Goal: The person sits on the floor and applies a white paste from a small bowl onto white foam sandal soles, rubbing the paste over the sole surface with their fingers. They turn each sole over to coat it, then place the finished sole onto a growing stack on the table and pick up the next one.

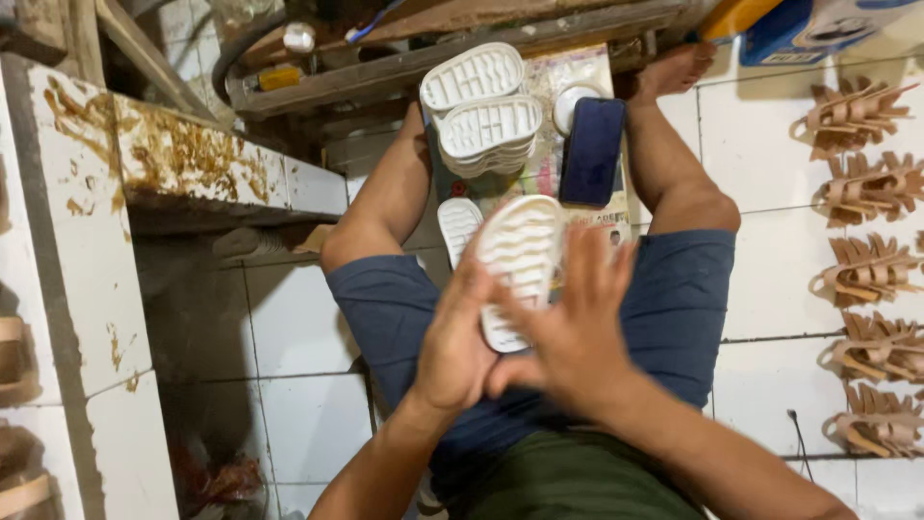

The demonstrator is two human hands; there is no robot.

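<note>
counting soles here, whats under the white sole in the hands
Under the white sole, another white sole lies on a printed sheet between the legs. The left hand and right hand cover its lower end.

A dark blue phone (pixel 591 151) lies flat, screen dark, far of the hands, right of the stacked soles, on a printed sheet (pixel 587 72) with pale, colourful markings. At the far right corner sits a blue box (pixel 784 34) with a picture on its side.
</note>
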